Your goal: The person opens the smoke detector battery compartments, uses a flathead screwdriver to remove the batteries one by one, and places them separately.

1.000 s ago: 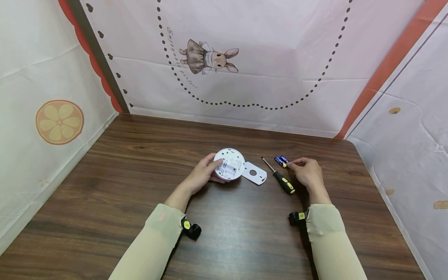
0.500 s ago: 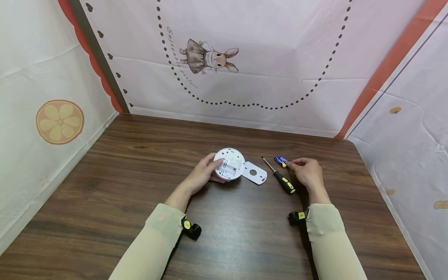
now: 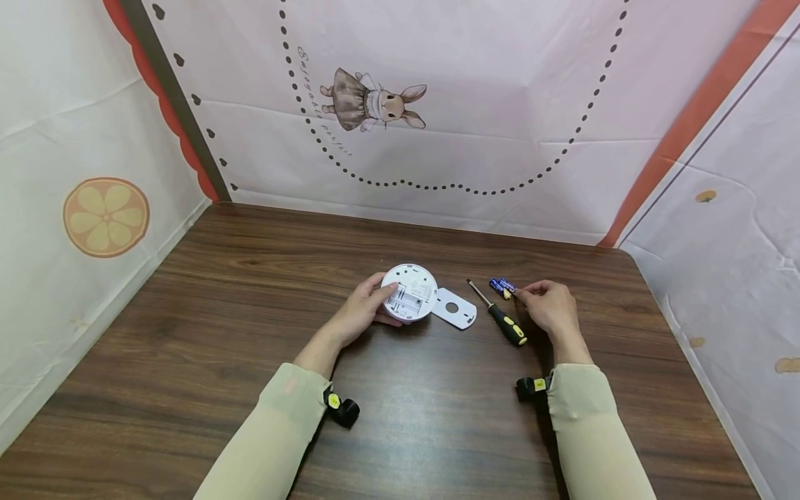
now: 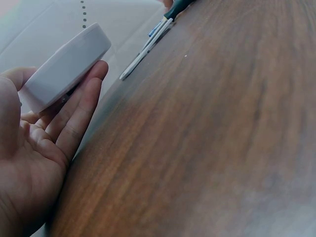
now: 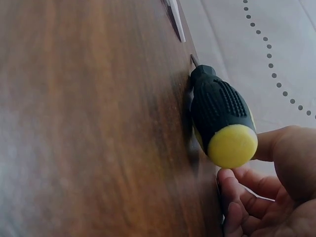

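My left hand (image 3: 359, 312) holds a round white device (image 3: 422, 281), its thumb on the face and fingers underneath. An open battery compartment shows in that face; the device looks like a smoke detector. In the left wrist view, its white side wall (image 4: 69, 69) sits between thumb and fingers, tilted above the table. My right hand (image 3: 551, 307) is at two blue batteries (image 3: 499, 287), fingertips by their near right end. Whether it pinches a battery cannot be seen. In the right wrist view, a screwdriver's handle (image 5: 219, 108) partly hides the fingertips of that hand (image 5: 286, 182).
A white plate with a round hole (image 3: 463, 317) lies just right of the device. Between it and my right hand lies the black and yellow screwdriver (image 3: 507, 326), tip pointing away. Printed cloth (image 3: 475, 125) stands behind the wooden table (image 3: 400, 430).
The right fingertips have shifted very slightly to the right at the batteries. My left hand and the device stay where they were.
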A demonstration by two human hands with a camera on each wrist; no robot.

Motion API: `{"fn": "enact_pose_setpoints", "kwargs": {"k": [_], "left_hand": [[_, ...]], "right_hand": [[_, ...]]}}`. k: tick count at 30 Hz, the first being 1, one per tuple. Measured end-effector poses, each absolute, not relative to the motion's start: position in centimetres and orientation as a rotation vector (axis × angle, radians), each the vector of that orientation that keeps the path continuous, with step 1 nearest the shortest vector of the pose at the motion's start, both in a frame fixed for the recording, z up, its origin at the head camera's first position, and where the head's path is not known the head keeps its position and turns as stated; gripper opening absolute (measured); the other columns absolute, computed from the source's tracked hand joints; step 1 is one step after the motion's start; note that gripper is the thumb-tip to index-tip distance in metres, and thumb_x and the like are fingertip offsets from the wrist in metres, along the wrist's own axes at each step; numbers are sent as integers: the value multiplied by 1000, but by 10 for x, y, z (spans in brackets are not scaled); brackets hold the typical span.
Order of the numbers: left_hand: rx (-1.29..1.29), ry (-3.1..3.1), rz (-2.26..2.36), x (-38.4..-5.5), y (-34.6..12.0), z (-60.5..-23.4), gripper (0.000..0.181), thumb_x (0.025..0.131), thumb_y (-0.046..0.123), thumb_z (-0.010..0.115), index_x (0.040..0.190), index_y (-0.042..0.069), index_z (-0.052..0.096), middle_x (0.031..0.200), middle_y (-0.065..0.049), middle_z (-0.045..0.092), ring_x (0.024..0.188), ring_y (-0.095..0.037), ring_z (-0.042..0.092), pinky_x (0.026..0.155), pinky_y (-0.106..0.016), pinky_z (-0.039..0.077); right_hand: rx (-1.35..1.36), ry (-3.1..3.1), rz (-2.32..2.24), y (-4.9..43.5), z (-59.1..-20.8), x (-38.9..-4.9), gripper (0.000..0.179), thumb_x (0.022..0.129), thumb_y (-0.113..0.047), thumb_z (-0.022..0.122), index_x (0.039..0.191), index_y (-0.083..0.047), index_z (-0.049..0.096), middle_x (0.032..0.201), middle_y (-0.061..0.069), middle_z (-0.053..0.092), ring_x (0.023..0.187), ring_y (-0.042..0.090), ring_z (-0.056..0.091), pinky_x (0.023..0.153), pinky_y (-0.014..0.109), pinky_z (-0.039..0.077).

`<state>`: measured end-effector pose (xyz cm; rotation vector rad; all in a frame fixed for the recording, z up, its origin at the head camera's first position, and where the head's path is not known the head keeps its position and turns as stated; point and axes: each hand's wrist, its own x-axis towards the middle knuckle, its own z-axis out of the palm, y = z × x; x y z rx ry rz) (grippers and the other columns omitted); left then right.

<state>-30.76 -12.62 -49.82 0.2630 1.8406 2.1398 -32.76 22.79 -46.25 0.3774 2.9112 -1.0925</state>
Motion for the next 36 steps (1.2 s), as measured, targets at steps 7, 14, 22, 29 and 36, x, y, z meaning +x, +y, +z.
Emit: {"fn": "enact_pose_setpoints", "kwargs": {"k": [7,14,22,29,36], "left_hand": [[268,1844,2134,-308,-126,-498,41,111,22,45,146,2,43,92,-4,74,77,-23,77,76,-44,66],[273,1847,2132,-308,-126,-499,41,111,23,46,146,2,43,92,-4,74,77,-23,77,76,-44,66],[263,1849,2134,-308,-126,-499,41,111,22,46,146,2,44,92,-4,74,77,-22,77,76,-45,66],[264,1855,2133,-309,-127,-500,41,111,23,46,146,2,44,92,-3,74,77,-22,77,76,-45,66],[257,1853,2135,-309,-126,-500,41,111,23,46,146,2,44,93,-4,74,77,-23,77,77,-46,66]], "right_hand": [[360,2912,-1089,228,-463,-327,35,100,-37,65,112,-6,75,119,19,68,111,35,57,84,39,45],[346,2924,-1079,227,-463,-327,37,100,-40,65,111,-6,76,117,19,69,109,35,58,85,41,46],[355,2907,-1090,227,-463,-327,41,101,-44,63,112,-6,75,121,20,68,115,38,57,93,49,48],[349,2892,-1097,227,-462,-327,43,101,-45,61,115,-6,73,120,20,69,111,36,60,86,43,49],[323,2842,-1124,229,-459,-326,40,102,-42,61,118,-6,70,102,10,74,83,18,67,67,26,49]]}}
